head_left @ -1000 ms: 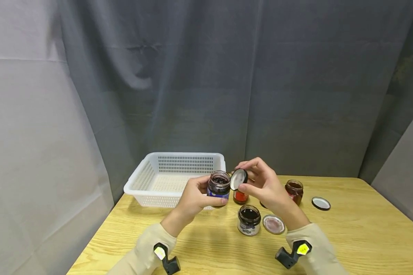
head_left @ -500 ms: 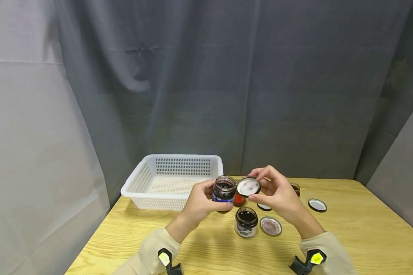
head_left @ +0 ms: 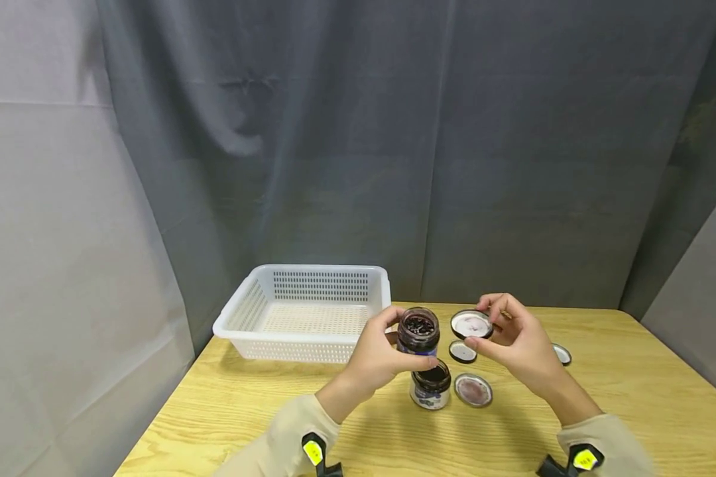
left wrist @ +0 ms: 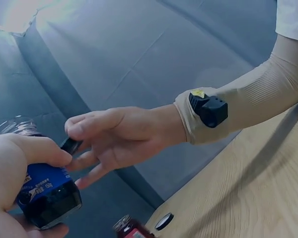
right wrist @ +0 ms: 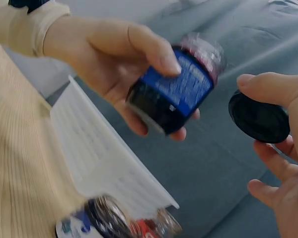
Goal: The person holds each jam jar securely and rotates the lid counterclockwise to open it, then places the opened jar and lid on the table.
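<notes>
My left hand (head_left: 374, 358) grips an open glass jam jar (head_left: 418, 331) with dark contents and a blue label (right wrist: 181, 87), held up above the table. In my right hand (head_left: 522, 341) a round lid (head_left: 473, 324) is pinched by its edge, white inside facing up in the head view; the right wrist view shows its black top (right wrist: 260, 118). Below the held jar stands a second open jar (head_left: 431, 391) with a white label, partly overlapped by it. Beside that jar lies a lid (head_left: 473, 390), and a smaller lid (head_left: 463, 352) sits behind it.
A white plastic basket (head_left: 310, 339) stands at the back left of the wooden table (head_left: 227, 411). Another lid (head_left: 562, 354) lies to the right, partly behind my right hand. A red-labelled jar (right wrist: 148, 227) shows in the right wrist view. Grey curtains (head_left: 334, 165) hang behind.
Both hands have moved to the right, carrying the jar and the lid. The lid has turned from nearly edge-on upright to lying flatter, and it is farther from the jar's mouth.
</notes>
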Demonstrator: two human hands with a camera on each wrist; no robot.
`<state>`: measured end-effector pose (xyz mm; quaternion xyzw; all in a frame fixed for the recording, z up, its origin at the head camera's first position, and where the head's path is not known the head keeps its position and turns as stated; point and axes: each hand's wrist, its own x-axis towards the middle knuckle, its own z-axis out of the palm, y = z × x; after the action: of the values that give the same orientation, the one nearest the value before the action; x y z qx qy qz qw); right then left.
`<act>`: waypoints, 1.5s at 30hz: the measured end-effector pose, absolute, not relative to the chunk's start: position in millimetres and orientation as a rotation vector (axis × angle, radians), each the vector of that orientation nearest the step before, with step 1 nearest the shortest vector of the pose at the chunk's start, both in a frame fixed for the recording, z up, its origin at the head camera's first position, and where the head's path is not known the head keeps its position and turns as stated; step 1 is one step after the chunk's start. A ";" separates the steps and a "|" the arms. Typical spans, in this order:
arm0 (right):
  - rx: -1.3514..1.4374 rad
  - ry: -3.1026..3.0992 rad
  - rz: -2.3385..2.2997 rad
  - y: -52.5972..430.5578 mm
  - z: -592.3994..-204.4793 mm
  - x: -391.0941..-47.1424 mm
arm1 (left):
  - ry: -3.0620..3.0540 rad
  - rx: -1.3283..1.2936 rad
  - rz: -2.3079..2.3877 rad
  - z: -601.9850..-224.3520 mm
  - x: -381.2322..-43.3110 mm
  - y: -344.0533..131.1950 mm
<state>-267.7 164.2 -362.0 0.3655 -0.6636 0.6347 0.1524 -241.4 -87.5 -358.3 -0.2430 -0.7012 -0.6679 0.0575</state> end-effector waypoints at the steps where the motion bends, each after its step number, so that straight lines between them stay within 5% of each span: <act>1: 1.038 -1.910 1.817 168.3 -362.6 -267.4 | -2.123 -0.751 -2.034 -357.2 -240.9 -83.6; 26: 0.529 -2.204 1.280 280.7 -420.9 -269.5 | -2.211 -0.798 -1.826 -391.6 -234.0 29.9; 45: 0.306 -2.481 0.839 334.2 -476.0 -281.7 | -2.414 -0.201 -1.613 -451.6 -254.6 99.6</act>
<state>-281.7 334.2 -476.0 0.1122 -0.9110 0.3083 0.2498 -254.6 99.6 -451.6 -0.0687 -0.8239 -0.5506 0.1154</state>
